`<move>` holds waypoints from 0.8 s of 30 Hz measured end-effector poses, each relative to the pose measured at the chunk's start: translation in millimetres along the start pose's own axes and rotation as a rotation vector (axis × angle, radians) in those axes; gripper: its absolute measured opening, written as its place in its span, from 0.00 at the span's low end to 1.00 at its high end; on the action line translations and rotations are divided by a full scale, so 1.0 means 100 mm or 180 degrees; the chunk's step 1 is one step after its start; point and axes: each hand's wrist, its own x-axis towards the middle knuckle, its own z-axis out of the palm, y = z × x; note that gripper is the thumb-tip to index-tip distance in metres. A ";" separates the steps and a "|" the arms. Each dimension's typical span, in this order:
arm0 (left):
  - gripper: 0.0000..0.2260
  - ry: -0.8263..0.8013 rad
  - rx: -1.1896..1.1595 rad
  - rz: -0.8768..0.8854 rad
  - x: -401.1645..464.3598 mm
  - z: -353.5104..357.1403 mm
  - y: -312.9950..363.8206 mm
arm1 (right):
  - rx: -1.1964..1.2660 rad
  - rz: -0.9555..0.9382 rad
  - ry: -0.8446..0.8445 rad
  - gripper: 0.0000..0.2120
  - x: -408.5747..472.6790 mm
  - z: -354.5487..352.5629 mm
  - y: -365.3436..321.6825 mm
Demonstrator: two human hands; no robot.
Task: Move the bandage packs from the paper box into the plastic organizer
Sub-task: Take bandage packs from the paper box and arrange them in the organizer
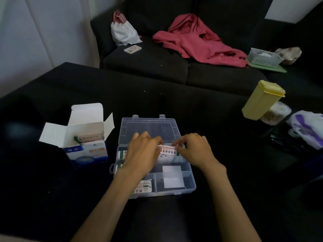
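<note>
A clear plastic organizer (189,185) lies open on the black surface, its lid (148,126) flat behind it. My left hand (142,152) and my right hand (194,151) both pinch a stack of white bandage packs (167,151) over the organizer's back compartment. More packs lie in the left compartments (121,154) and the front left one (144,187). The white and blue paper box (87,152) stands open to the left, with several packs (88,137) still inside.
A yellow lidded container (262,100) and a clear jar (276,113) stand at the right, beside a white and purple bag (307,128). On the dark sofa behind lie a red jacket (197,41), a phone (132,49), a white bag (124,33) and a basket (264,56).
</note>
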 end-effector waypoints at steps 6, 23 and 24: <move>0.12 0.0038 0.0167 0.0175 -0.03 -0.02 -0.04 | -0.0285 0.0254 -0.0104 0.08 0.13 -0.02 -0.08; 0.08 0.0258 -0.0698 -0.0339 -0.01 0.02 -0.27 | -0.1059 -0.0308 -0.0419 0.11 0.20 -0.15 -0.13; 0.09 0.0283 -0.0742 -0.0368 -0.01 0.03 -0.26 | -0.0967 -0.0342 -0.0482 0.10 0.21 -0.15 -0.13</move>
